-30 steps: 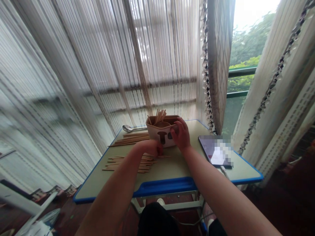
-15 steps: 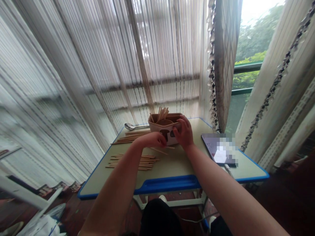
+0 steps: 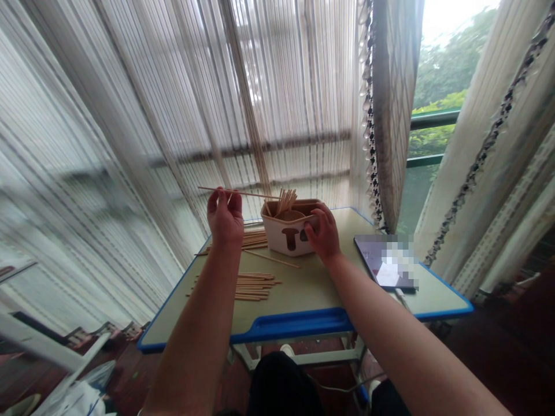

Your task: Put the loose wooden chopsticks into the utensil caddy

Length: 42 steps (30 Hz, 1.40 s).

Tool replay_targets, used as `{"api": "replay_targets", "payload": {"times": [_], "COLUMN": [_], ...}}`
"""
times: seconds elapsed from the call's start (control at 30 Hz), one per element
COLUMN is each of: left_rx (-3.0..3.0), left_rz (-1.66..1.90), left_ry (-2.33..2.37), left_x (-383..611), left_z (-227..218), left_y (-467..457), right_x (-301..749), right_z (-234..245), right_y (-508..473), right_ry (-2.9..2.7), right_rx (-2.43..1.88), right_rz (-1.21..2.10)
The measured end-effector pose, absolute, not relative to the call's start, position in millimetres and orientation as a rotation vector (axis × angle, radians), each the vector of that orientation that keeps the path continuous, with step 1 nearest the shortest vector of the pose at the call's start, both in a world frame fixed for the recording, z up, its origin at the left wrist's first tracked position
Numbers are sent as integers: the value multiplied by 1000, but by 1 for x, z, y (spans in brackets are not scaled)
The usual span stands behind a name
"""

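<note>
Left hand (image 3: pixel 225 218) is up above the table (image 3: pixel 303 289), fingers pinched on one chopstick (image 3: pixel 251 194). Its long axis lies near level, left to right, with the right end over the holder (image 3: pixel 281 234). Right hand (image 3: pixel 323 236) clasps the holder's right side; the holder's front bears a brown mushroom mark.

The container (image 3: pixel 289 236) is coloured cream and marked with a brown mushroom figure. The raised chopstick (image 3: pixel 243 192) and the loose chopsticks (image 3: pixel 249 286) are seen in pale tan wood. The tabletop (image 3: pixel 303 289) is coloured muted olive-green and edged in bright blue. The curtains (image 3: pixel 173 115) are finely striped in off-white and bordered with a black-and-white trim (image 3: pixel 367 144). The tablet (image 3: pixel 373 257) is shown dark purplish-grey.
</note>
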<state>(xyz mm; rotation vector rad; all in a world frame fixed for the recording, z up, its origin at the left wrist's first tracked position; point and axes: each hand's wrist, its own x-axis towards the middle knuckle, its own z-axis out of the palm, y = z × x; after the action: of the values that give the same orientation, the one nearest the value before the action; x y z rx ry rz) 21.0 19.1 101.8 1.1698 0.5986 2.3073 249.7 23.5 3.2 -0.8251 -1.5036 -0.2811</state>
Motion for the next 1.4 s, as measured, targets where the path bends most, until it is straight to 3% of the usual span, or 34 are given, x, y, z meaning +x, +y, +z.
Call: {"api": "replay_targets", "payload": {"times": [0.3, 0.67, 1.0, 1.4], "left_rx": [1047, 2356, 2376, 2673], "left_rz": [2589, 1792, 1970, 1456], "left_ry": [924, 1428, 1634, 1561], "left_x": [-3, 41, 49, 65], "left_z": [86, 55, 58, 49], "left_y": [43, 35, 22, 17], "right_x": [250, 250, 248, 248], "right_z": [3, 3, 4, 4], "right_y": [23, 21, 21, 20], "right_ry": [-1511, -1496, -1478, -1481], "right_rx": [-837, -879, -876, -871], "right_rz": [-271, -229, -210, -221]}}
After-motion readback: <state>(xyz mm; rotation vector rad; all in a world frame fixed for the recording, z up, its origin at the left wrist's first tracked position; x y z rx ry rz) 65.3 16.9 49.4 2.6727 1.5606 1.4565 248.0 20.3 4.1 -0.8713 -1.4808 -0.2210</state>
